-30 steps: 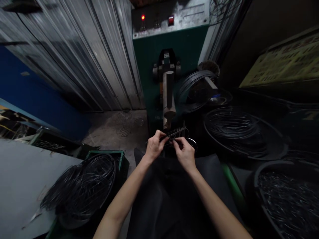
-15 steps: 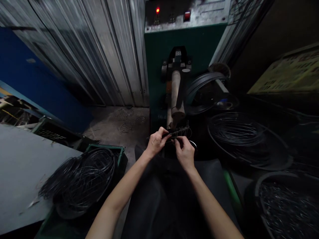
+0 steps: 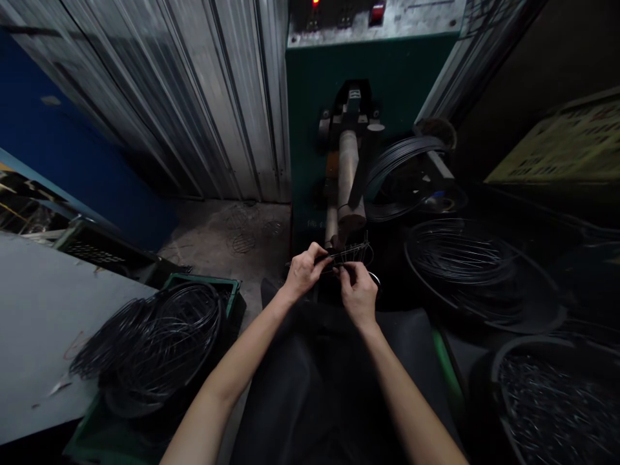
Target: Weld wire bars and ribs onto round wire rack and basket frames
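Observation:
My left hand (image 3: 303, 271) and my right hand (image 3: 358, 290) are both closed on a small dark wire piece (image 3: 351, 253), a bundle of thin wires held level in front of me. The piece sits just below the tip of a long cylindrical arm (image 3: 347, 181) that juts from a green machine (image 3: 387, 84). My left fingers pinch its left end. My right fingers pinch it from underneath near the middle. My dark-clad lap (image 3: 329, 381) lies under both forearms.
A green crate (image 3: 227, 287) at lower left holds a heap of black wire rings (image 3: 155, 349). More wire rings (image 3: 460, 258) lie in a round tray to the right, and a tub of short wire pieces (image 3: 557, 400) stands at lower right. Corrugated metal wall (image 3: 194, 97) stands behind.
The view has shifted slightly left and down, so the machine sits further right and higher in frame. Both hands stay closed on the wire piece under the arm's tip.

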### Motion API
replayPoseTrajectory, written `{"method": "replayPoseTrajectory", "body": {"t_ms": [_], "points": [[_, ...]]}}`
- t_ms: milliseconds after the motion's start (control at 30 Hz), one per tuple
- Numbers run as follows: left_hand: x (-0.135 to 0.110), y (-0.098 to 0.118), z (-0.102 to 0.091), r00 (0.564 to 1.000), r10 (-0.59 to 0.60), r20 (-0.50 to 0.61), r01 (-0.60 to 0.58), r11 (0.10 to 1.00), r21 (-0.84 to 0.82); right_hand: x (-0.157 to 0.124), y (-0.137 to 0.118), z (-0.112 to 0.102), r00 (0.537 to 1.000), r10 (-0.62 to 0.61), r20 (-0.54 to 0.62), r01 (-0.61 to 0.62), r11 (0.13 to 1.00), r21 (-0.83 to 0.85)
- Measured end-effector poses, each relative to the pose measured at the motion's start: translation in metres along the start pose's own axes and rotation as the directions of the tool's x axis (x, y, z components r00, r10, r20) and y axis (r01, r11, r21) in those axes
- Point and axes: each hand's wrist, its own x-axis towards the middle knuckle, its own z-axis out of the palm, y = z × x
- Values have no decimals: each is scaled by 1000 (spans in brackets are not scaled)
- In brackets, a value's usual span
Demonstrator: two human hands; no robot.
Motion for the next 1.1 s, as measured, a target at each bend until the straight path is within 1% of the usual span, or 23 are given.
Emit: {"method": "replayPoseTrajectory", "body": {"t_ms": [333,633,933,1100], "points": [[2,-6,3,1000,0,-6,0,999,-32,3,0,1,1000,-1,-4,1,1000,-9],[6,-4,0,1000,-23,-3,23,998,-59,6,-1,2,1000,-14,-8,14,1000,1],[8,-5,-2,1000,-15,13,16,995,-94,7,-3,2,998,-51,-23,49,997,-54],[9,-7,0,1000,-17,3,17,996,-92,5,-7,-2,999,-29,-22,27,998,-47]]}}
